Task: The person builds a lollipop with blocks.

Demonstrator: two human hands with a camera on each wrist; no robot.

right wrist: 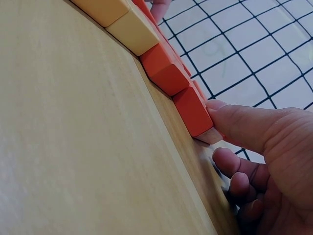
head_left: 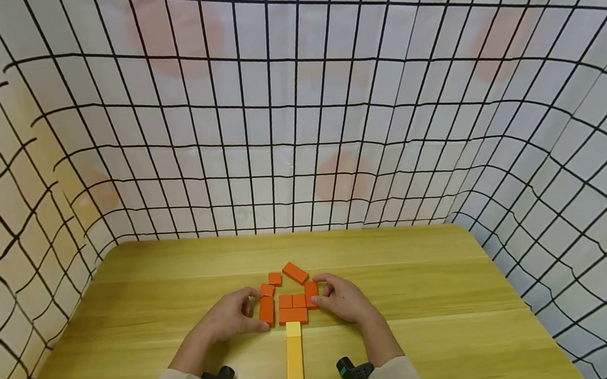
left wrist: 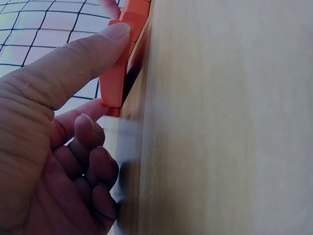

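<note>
My left hand (head_left: 230,314) pinches a long orange block (head_left: 266,311) by its ends, index finger at the far end and thumb at the near one. In the left wrist view this block looks slightly tilted off the table. On the other side, my right hand (head_left: 346,298) holds an upright-lying orange block (head_left: 312,294) with thumb and index finger. This block touches a middle cluster: two small orange blocks above a wider orange block (head_left: 293,317). Below the cluster lie a pale yellow block (head_left: 293,329) and a long yellow block (head_left: 295,364) in line.
Two small orange blocks (head_left: 275,279) and a slanted orange block (head_left: 295,272) lie beyond the cluster. A black wire grid (head_left: 286,124) with pale cloth behind it encloses the wooden table (head_left: 420,318) at the back and sides.
</note>
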